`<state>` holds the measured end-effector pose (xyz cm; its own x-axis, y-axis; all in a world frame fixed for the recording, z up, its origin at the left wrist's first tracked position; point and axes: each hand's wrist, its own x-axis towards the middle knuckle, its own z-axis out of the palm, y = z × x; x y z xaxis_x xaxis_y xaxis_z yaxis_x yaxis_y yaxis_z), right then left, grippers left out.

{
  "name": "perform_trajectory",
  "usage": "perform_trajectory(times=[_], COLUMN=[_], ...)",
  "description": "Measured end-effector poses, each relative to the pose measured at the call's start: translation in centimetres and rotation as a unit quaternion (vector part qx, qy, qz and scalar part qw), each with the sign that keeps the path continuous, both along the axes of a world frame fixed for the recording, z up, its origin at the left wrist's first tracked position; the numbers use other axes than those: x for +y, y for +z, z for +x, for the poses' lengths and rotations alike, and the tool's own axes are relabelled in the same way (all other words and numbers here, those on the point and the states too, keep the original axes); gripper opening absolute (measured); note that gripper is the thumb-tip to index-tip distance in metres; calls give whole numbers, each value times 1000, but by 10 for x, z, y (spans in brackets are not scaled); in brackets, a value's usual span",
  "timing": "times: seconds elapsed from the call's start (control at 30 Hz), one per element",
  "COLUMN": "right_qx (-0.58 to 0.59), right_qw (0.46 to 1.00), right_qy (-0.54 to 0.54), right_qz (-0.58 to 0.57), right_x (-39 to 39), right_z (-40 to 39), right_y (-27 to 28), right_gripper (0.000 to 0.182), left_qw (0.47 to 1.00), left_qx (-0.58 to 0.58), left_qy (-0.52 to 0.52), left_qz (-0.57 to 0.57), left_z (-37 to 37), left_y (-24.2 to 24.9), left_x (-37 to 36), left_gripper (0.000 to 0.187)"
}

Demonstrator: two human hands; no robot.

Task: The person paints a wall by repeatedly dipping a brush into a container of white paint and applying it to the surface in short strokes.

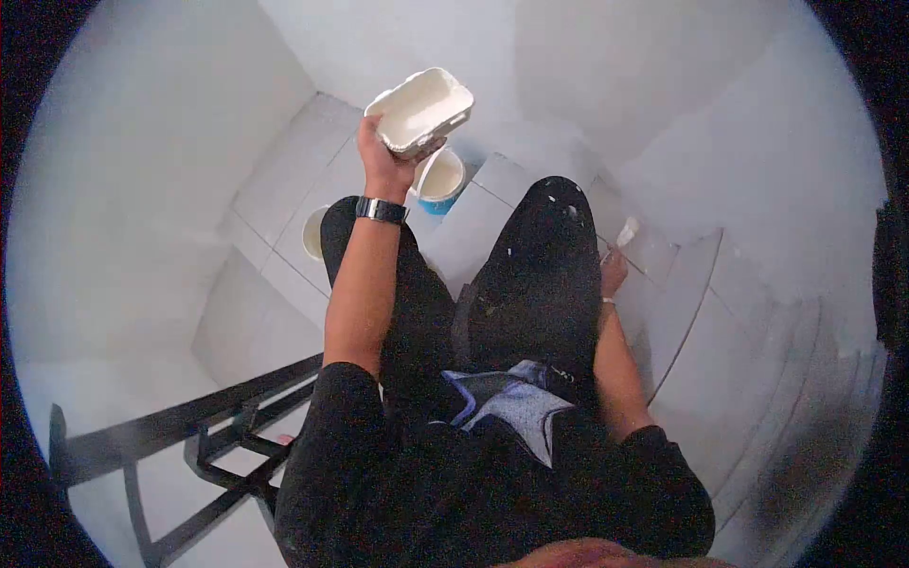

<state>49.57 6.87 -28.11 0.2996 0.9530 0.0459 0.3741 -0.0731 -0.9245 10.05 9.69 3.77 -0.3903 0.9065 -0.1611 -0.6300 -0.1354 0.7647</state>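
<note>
Raised in front of the knees, my left hand (382, 168) grips a white rectangular paint tray (423, 106) from its near left side. Its inside is coated in creamy white, and the rim looks smeared. Just beyond my left wrist stands a white and blue bucket (438, 194) with pale contents and a handle. Low beside the right knee, my right hand (614, 272) has its fingers closed at a small white-ended tool (630, 230). The exact kind of that tool is too small and blurred to tell, and the knee hides part of the hand.
A second pale container (313, 234) is partly hidden behind my left knee. Black metal railing (180, 415) runs along the lower left. Pale walls (407, 38) surround a grey tiled floor (298, 204), with step-like edges (696, 317) at the right.
</note>
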Motion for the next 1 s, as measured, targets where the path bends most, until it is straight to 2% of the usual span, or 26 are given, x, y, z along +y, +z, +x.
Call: perform_trajectory(times=[0.07, 0.1, 0.2, 0.23, 0.3, 0.37, 0.43, 0.47, 0.53, 0.6, 0.63, 0.67, 0.7, 0.77, 0.8, 0.87, 0.9, 0.97, 1.0], right_qx=[96, 89, -93, -139, -102, -126, -100, -112, -51, -77, -216, -347, -350, -472, -472, -511, -512, -539, -538], right_qw=[991, 992, 985, 967, 982, 967, 970, 968, 961, 963, 924, 863, 862, 755, 755, 694, 693, 652, 657], right_qy=[-61, -51, 20, 28, 21, 44, 26, 25, 59, 64, 117, 168, 167, 255, 253, 320, 317, 379, 374], right_qz=[-75, -72, 144, 210, 159, 217, 218, 222, 264, 249, 292, 327, 328, 377, 378, 393, 395, 373, 374], right_x=[13, 23, 48, 53, 42, 51, 45, 44, 34, 33, 33, 34, 36, 35, 36, 39, 40, 38, 39], right_z=[-6, -2, 6, 5, -2, 4, -13, -23, -42, -63, -77, -90, -102, -126, -137, -151, -158, -170, -172], right_y=[30, 40, 81, 113, 206, 264, 325, 337, 353, 366, 379, 391, 403, 433, 444, 467, 478, 500, 499], right_gripper=[31, 31, 30, 31, 28, 27, 21, 21, 18, 20, 21, 22, 22, 27, 27, 26, 26, 31, 31], left_qw=[1000, 999, 997, 998, 997, 995, 994, 993, 990, 985, 984, 983, 981, 980, 980, 978, 977, 974, 973], left_qx=[17, 35, 58, 37, 23, 4, -25, -40, -46, -72, -77, -66, -54, -47, -35, -52, -49, -58, -53], left_qy=[-1, -16, -29, -36, -57, -98, -106, -109, -131, -153, -155, -171, -187, -192, -197, -200, -206, -219, -223], left_qz=[-1, -8, -40, -46, -39, -29, -16, -3, -1, 29, 29, 26, 23, 21, 11, 16, 22, 6, 5], left_z=[1, 1, -3, -2, -6, -7, -7, -8, -11, -15, -16, -18, -19, -20, -20, -19, -19, -22, -20], left_y=[9, 11, 17, 23, 27, 30, 26, 21, 14, -4, -6, -7, -4, 15, 21, 29, 34, 50, 50], left_x=[-1, -1, 5, 5, 4, 7, 8, 11, 16, 27, 28, 29, 27, 13, 7, -2, -5, -12, -12], left_gripper=[58, 58, 57, 57, 57, 56, 56, 56, 57, 57, 57, 56, 56, 56, 57, 55, 53, 49, 49])
